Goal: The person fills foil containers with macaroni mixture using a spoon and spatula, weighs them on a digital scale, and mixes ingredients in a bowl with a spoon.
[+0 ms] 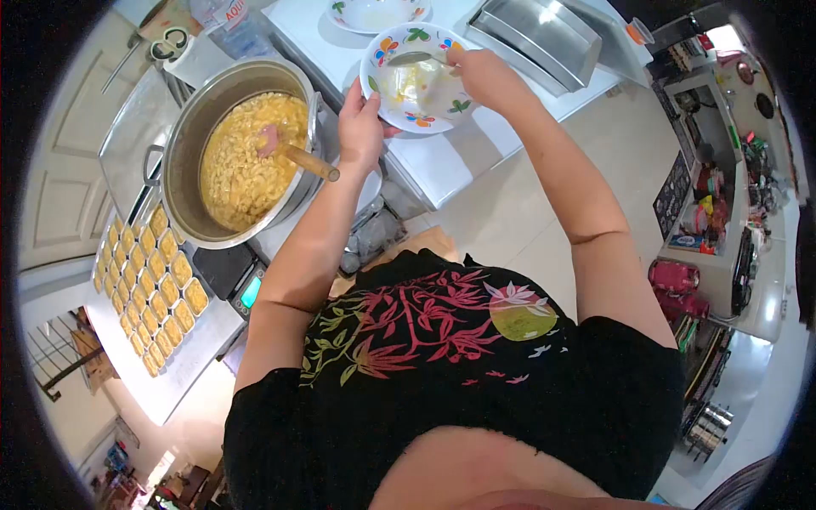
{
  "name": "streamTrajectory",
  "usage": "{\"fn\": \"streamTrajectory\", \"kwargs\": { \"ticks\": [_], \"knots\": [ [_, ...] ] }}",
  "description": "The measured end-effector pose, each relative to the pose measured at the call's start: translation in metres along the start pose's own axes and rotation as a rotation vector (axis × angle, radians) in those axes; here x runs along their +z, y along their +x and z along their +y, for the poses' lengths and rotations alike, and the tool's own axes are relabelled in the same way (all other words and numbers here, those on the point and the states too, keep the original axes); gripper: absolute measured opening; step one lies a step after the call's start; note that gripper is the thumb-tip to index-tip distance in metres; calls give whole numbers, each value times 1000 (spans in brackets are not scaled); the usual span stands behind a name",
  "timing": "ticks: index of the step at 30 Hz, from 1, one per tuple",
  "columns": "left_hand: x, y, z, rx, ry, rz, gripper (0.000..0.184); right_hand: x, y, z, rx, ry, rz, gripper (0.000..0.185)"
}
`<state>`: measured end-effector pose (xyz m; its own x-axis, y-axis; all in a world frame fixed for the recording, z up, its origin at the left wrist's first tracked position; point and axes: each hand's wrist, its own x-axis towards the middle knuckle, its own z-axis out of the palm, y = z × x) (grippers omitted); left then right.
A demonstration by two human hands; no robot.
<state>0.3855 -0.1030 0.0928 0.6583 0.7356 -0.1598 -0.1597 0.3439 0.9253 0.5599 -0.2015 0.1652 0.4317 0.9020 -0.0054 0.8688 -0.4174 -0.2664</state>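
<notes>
My left hand (361, 126) grips the near left rim of a white bowl (427, 117) patterned with colourful butterflies and leaves, thumb on the edge. The bowl is tilted, and a little pale yellow residue shows inside. My right hand (489, 78) is closed at the bowl's right side, its fingertips round a metal spoon (410, 59) that lies against the inner wall. Left of the bowl stands a large metal pot (174, 161) of yellow, chunky food. A wooden-handled utensil (308, 160) leans in it, its handle over the rim near my left forearm.
Several small foil trays (155, 280) filled with yellow food stand in rows at left, beside a digital scale (246, 293). Another patterned bowl (378, 15) sits on the white surface (438, 170), near a metal container (544, 38). A plastic bottle (228, 25) stands behind the pot.
</notes>
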Motion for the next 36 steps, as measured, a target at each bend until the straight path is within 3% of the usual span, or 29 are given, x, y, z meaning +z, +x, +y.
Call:
{"fn": "streamTrajectory", "kwargs": {
  "ticks": [2,5,11,17,23,26,29,32,36],
  "knots": [
    [-1,2,0,15,19,-9,45,13,3,4,-59,-5,15,18],
    [-5,3,-1,9,40,12,44,12,-11,15,-136,-42,-133,20],
    [-1,0,-1,37,17,20,45,8,-8,18,82,67,100,19],
    [-3,2,-4,52,27,20,46,10,-26,13,-43,71,-139,17],
    [-5,3,-8,68,60,29,45,16,-7,12,93,112,108,16],
    [-4,2,-5,74,47,33,45,12,-23,6,22,88,-80,18],
    [-6,5,-10,77,166,51,46,-1,-28,0,-40,74,-67,18],
    [-6,4,-13,104,153,30,46,9,-9,8,75,145,94,17],
    [-6,3,-9,109,115,32,47,20,-22,11,-62,129,14,16]
  ]
}}
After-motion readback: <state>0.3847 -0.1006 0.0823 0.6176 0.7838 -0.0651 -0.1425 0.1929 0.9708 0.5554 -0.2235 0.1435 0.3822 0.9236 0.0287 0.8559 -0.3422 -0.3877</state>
